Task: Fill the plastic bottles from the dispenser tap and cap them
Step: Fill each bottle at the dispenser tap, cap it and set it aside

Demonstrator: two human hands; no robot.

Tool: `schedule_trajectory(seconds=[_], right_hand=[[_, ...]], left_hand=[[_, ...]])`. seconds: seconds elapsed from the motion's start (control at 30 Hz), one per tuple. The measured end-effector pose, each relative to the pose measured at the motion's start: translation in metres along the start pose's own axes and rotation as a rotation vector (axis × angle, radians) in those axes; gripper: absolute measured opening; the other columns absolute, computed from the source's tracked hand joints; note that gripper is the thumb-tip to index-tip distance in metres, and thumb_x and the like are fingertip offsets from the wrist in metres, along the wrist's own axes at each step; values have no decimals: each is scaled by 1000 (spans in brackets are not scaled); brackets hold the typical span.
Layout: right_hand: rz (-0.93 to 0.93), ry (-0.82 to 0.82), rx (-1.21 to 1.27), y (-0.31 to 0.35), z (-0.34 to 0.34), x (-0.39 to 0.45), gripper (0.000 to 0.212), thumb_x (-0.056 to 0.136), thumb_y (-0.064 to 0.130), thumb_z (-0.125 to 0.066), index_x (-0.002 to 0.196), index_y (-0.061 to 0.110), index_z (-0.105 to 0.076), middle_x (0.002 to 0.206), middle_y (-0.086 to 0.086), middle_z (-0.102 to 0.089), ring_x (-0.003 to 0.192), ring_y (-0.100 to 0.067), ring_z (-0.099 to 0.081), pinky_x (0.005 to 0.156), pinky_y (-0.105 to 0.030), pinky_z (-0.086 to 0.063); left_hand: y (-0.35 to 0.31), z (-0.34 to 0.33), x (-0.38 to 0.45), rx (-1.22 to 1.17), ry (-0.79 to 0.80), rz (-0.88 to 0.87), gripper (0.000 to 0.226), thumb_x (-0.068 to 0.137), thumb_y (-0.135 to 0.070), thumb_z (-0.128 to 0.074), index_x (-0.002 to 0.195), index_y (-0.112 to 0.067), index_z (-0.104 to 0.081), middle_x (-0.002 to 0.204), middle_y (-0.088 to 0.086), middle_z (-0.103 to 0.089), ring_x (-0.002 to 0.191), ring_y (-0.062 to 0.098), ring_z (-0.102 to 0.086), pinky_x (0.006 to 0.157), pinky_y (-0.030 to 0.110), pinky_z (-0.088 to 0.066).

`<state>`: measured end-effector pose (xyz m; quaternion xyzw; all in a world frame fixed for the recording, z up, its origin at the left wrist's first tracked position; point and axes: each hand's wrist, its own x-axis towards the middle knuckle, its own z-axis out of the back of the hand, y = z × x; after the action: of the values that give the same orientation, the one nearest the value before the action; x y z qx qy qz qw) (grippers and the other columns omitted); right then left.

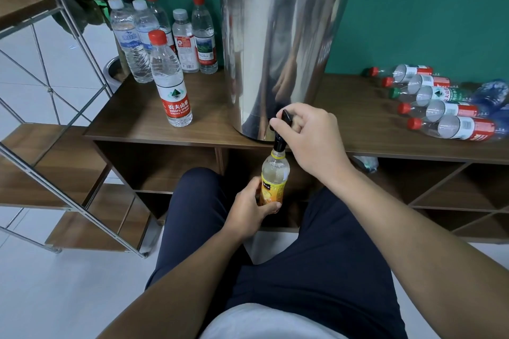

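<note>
Filling underway: left hand (pixel 249 210) grips the yellow-labelled bottle (pixel 272 181) under the tap (pixel 281 132), right hand (pixel 311 137) holding its lever. Capped full bottles (pixel 170 80) stand beyond the left hand; empties (pixel 451 126) lie beside the right.

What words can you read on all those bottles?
"农夫山泉" and "NONGFU SPRING": on the red label of the upright red-capped bottle nearest the steel dispenser.
Blue-label bottle: large characters, too blurred to read.
Yellow-label bottle under the tap: too small.
Lying bottles at right: too blurred.
</note>
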<state>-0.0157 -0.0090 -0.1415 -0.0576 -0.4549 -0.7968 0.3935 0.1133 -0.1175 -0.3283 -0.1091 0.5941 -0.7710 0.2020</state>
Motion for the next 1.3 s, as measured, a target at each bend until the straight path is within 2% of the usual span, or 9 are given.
schedule_trajectory(seconds=[0.13,0.3,0.47,0.57,0.7,0.9,1.0,1.13,1.3], right_hand=[[-76,-31,175,-17,11,-8,23,107,46,-70,104,26,-80,66,2,-68,67,-18,-66,74,-35,-54],[-113,-79,-102,-70,19,-6,9,101,28,-80,106,21,-82,88,4,-72,70,-10,-62,84,-41,-58],[-114,79,-348,-112,19,-1,44,99,30,-84,139,12,-74,125,-1,-63,81,-14,-59,89,-34,-54],[-123,171,-380,-121,15,4,54,101,32,-82,148,10,-68,137,-4,-61,94,-19,-63,96,-36,-54],[-152,216,-416,-128,6,12,47,101,33,-82,140,9,-73,134,-7,-63,104,-30,-68,99,-44,-57],[-149,214,-424,-133,2,16,18,101,19,-81,117,13,-80,118,-6,-62,94,-32,-68,92,-47,-58],[-141,183,-377,-126,7,11,14,101,18,-81,113,12,-82,107,0,-61,85,-21,-65,89,-35,-55],[-240,173,-59,-93,21,-7,4,101,24,-82,104,22,-83,99,9,-74,82,-2,-69,79,-11,-50],[-136,223,26,-59,33,-36,7,98,22,-86,104,23,-85,102,7,-73,90,-11,-70,81,-19,-55]], left_hand=[[4,-1,3,4,12,5,54,91,-20,-94,135,-32,-65,118,-10,-79,109,7,-77,101,42,-64],[5,-2,4,22,25,26,52,91,-19,-94,134,-29,-65,116,-10,-79,108,4,-76,98,33,-64],[8,-4,4,25,45,48,53,91,-18,-94,134,-31,-65,117,-10,-79,108,6,-77,99,38,-65],[9,-5,4,3,54,56,55,90,-17,-95,134,-32,-65,117,-7,-79,107,12,-79,97,43,-67],[9,-5,5,20,56,43,57,89,-19,-96,135,-34,-65,118,-10,-78,108,9,-78,98,43,-67],[8,-3,3,48,67,27,60,88,-23,-96,137,-37,-64,120,-14,-78,111,6,-76,103,44,-64],[7,-3,1,43,64,30,59,89,-21,-96,136,-36,-65,119,-13,-79,110,6,-77,102,43,-64],[2,-5,-3,23,70,24,59,89,-19,-95,138,-34,-65,120,-12,-79,112,6,-76,103,40,-64],[-11,-4,-11,46,89,-15,65,90,-22,-95,145,-34,-63,128,-18,-77,121,-3,-70,103,18,-53]])
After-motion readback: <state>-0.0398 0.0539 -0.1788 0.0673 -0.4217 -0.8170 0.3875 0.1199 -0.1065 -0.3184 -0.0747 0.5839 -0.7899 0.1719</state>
